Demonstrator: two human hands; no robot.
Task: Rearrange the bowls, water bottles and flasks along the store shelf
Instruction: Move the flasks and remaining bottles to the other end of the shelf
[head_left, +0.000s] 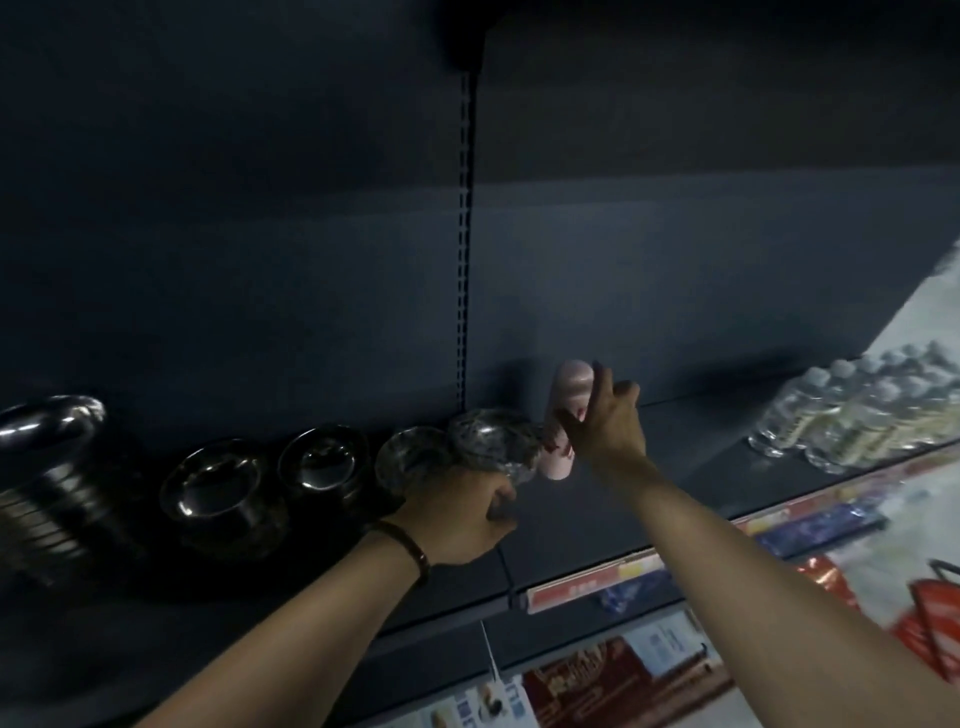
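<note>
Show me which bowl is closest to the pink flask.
The rightmost bowl, in crinkly wrap, right above the left hand; the other bowls stand further left.

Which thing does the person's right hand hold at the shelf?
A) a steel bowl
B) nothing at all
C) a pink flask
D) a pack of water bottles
C: the right hand grips the pink flask. The water bottles stand untouched farther right, the steel bowls sit to the left, and the left hand holds a patterned bowl.
</note>
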